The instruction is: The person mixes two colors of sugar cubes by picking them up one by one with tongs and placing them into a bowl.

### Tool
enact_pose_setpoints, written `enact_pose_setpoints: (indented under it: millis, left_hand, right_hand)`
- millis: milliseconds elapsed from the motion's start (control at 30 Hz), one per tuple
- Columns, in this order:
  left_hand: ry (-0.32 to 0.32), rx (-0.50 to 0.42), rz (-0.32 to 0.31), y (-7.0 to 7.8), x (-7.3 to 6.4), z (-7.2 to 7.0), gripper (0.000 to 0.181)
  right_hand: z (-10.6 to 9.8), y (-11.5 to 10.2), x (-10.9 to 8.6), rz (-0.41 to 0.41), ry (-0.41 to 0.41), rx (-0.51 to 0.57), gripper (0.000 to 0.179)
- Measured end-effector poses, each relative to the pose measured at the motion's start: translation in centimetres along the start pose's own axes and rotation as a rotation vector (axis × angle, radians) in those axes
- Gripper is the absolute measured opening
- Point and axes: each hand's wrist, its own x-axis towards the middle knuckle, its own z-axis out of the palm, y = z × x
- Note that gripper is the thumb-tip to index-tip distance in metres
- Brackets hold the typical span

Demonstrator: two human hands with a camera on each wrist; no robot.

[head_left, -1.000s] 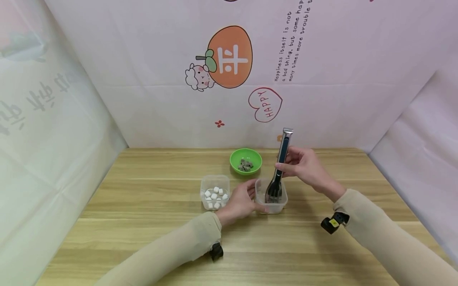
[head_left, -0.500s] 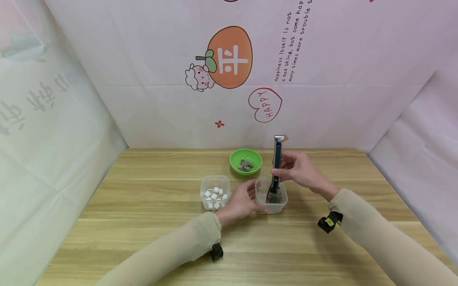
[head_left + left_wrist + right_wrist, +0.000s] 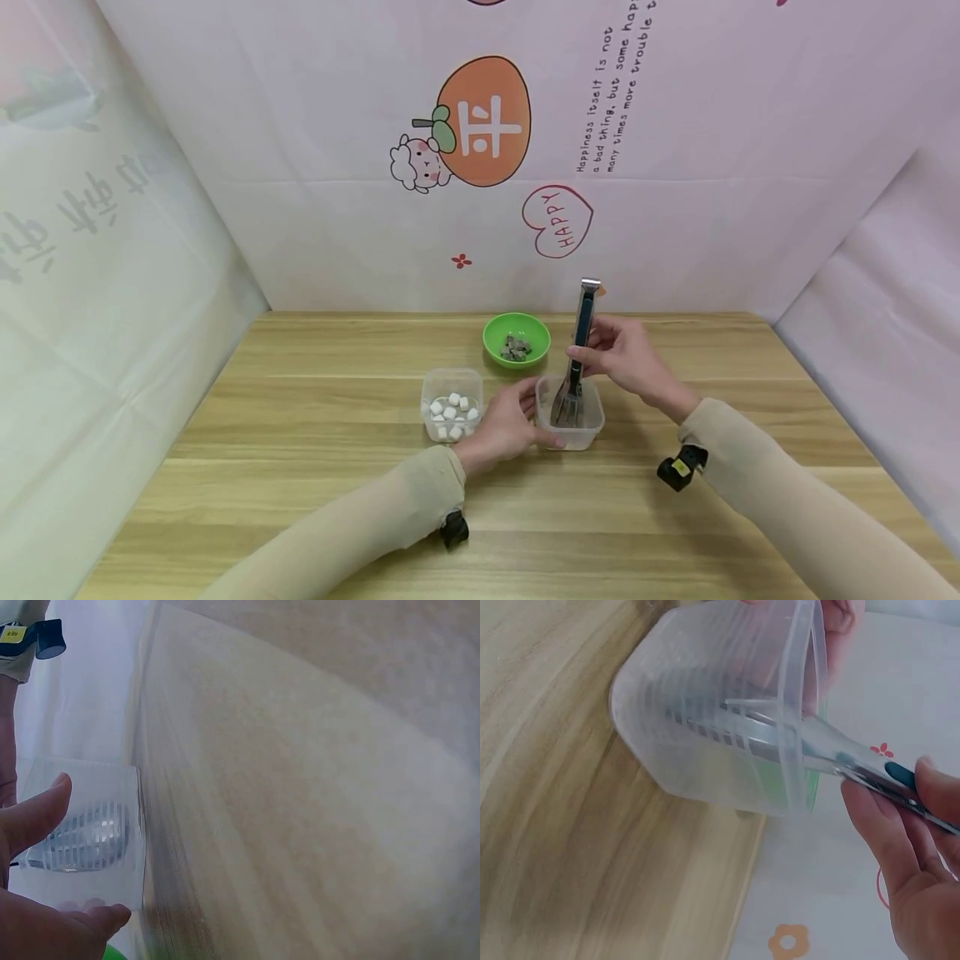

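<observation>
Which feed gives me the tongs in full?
Head view: the tongs show from handle end to tines, bar where the right hand covers them. Right wrist is closer but crops the handle; left wrist shows mainly the lower end through the clear container.

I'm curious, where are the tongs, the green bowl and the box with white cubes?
Tongs (image 3: 583, 323): head view, on the dark handle.
Green bowl (image 3: 537, 336): head view, on the bare inner wall.
Box with white cubes (image 3: 452, 381): head view, on the far wall.

Tub (image 3: 581, 439) common to all views
</observation>
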Motion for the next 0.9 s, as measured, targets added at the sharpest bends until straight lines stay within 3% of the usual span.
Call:
enact_pose_setpoints:
  millis: [167, 900]
  left_hand:
    - [0.002, 0.008, 0.004, 0.09, -0.05, 0.01, 0.101]
    - [-0.005, -0.006, 0.006, -0.12, -0.02, -0.02, 0.103]
  right_hand:
    - [-0.21, 0.10, -0.16, -0.012, 0.072, -0.005, 0.021]
    - [-0.35, 0.41, -0.79, -0.022, 0.139, -0.055, 0.021]
